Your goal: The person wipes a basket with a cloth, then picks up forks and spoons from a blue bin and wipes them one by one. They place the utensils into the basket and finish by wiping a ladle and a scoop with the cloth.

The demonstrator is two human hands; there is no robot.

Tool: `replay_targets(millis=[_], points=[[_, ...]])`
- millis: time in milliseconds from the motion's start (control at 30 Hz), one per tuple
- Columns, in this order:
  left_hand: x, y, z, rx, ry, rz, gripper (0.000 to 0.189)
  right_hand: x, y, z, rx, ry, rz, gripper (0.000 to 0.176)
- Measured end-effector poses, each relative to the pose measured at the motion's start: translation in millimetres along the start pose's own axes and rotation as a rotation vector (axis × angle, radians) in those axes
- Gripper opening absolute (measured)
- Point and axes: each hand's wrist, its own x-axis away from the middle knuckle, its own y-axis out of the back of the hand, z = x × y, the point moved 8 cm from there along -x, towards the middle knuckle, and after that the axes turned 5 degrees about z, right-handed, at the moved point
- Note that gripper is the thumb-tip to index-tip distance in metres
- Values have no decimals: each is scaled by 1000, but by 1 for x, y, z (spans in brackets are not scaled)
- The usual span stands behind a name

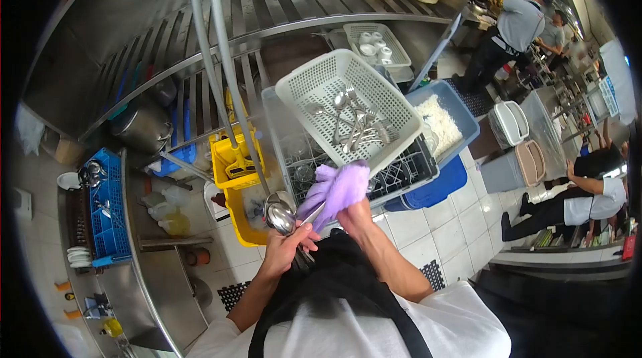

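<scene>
My left hand (287, 250) is closed around the handles of some large metal serving spoons (279, 216), their shiny bowls pointing up and away from me. A bunched purple cloth (340, 187) is in my right hand (356, 216), whose fingers are mostly covered by it. The cloth's lower end touches a metal handle beside my left hand. Just beyond the cloth, a pale perforated plastic basket (301, 80) holds several loose forks and spoons (361, 124). It rests tilted on a dark glass rack (418, 167) with glasses in it.
Yellow bins (231, 157) stand left of the rack. A blue-grey tub of white material (438, 124) is at the right. Overhead, a slatted steel shelf (234, 30) carries bowls and plates. A blue crate (110, 224) is far left. People (521, 24) work at the right.
</scene>
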Motion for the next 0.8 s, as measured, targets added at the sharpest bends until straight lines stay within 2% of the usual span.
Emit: replay_targets(millis=[67,100,167,233,300,367,400,467,500,567,633,667,700,733,767,800], points=[[-6,9,12,15,-55,-27,17,16,17,-46,-87,-175,-175,38],[-8,12,10,18,-101,-46,17,24,-7,-55,56,-238,13,32],[-6,16,17,-31,-80,-32,16,29,-6,-40,532,-223,-8,26],[1,12,19,36,11,-40,19,0,3,0,1206,320,36,23],[-3,16,33,51,-19,11,20,-45,65,11,1203,30,-192,26],[-2,19,49,255,-7,19,21,-58,37,64,1237,377,-280,26],[-1,23,59,282,14,8,22,-54,35,70,1240,380,-274,26],[-4,28,53,241,-16,-20,21,-46,46,67,1000,251,-285,30],[-1,30,53,202,-27,-48,21,-40,49,57,1004,241,-276,30],[1,27,41,210,-11,-67,22,-23,57,12,653,58,-61,35],[-3,24,35,73,-7,-53,21,-2,26,-11,783,33,117,51],[-10,27,39,-96,-69,-42,21,4,9,-26,804,178,174,58],[-18,33,40,-544,-375,-54,22,9,-6,-35,822,328,227,66],[-15,29,30,-555,-406,-107,21,8,-11,-36,1030,187,136,76],[-11,24,20,-568,-438,-156,21,7,-10,-28,1115,269,80,62],[-8,21,10,-571,-443,-144,21,2,4,-33,1009,181,99,53]])
